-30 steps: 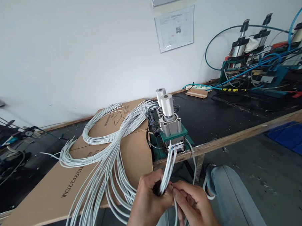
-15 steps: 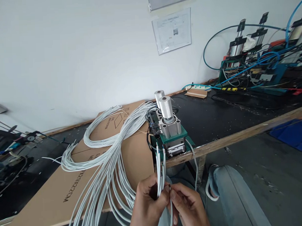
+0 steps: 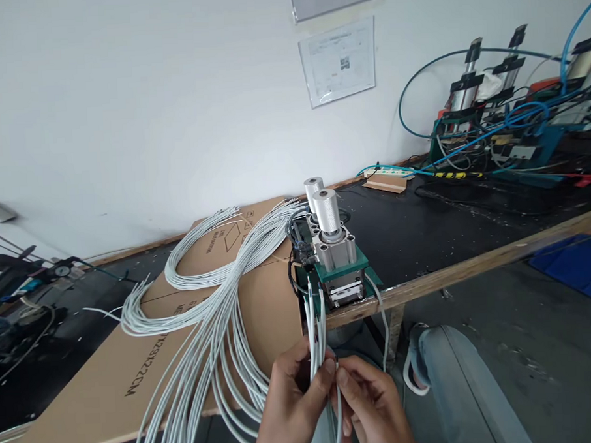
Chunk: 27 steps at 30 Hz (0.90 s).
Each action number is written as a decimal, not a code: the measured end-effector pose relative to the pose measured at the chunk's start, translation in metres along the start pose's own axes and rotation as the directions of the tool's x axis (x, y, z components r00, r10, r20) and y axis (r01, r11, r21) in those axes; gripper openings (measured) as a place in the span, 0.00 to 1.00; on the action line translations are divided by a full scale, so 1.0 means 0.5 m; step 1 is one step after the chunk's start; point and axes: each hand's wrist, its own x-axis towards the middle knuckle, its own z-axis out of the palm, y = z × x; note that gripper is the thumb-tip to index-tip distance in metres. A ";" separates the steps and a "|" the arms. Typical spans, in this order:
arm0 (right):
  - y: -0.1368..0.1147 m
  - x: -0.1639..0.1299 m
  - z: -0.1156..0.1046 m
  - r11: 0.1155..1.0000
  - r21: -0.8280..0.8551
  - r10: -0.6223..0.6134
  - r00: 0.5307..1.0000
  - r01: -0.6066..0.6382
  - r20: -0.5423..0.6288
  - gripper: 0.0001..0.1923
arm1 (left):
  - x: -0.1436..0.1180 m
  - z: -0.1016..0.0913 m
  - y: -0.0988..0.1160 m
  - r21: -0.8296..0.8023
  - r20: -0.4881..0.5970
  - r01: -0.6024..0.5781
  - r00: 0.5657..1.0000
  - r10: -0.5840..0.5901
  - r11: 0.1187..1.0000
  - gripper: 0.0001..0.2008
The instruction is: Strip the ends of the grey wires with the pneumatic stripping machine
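White cables (image 3: 312, 332): bunched before twin-cylinder machine (image 3: 337, 259).
Left hand (image 3: 296, 398): fingers closed round the bunch.
Right hand (image 3: 374, 397): fingers pinching a single cable (image 3: 339, 412).
Cable ends (image 3: 309, 286): could slip uneven if left grip loosens.

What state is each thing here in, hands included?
Left hand, closed around held white cables
Held white cables, upright, tips uppermost
Right hand, pinching a single white cable
Cardboard sheet, flat, overhanging the bench edge
Cable bundle, looped, draped over the cardboard sheet
Benchtop machine, upright near the edge
Notice, on the wall, tilted
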 end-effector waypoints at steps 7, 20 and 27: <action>-0.030 0.001 -0.029 0.975 -0.216 0.068 0.991 -0.042 0.112 0.25 | 0.004 0.008 0.027 0.121 -0.028 0.008 1.000 -0.005 0.993 0.14; -0.077 0.001 -0.110 -0.312 -0.706 -0.529 0.501 0.636 0.685 0.17 | 0.008 0.019 0.051 0.132 -0.216 0.025 0.976 0.004 0.991 0.15; -0.094 0.093 -0.123 -0.264 -0.754 -0.739 0.377 0.602 0.559 0.17 | -0.007 0.026 0.091 -0.070 -0.484 0.014 0.874 -0.047 0.997 0.23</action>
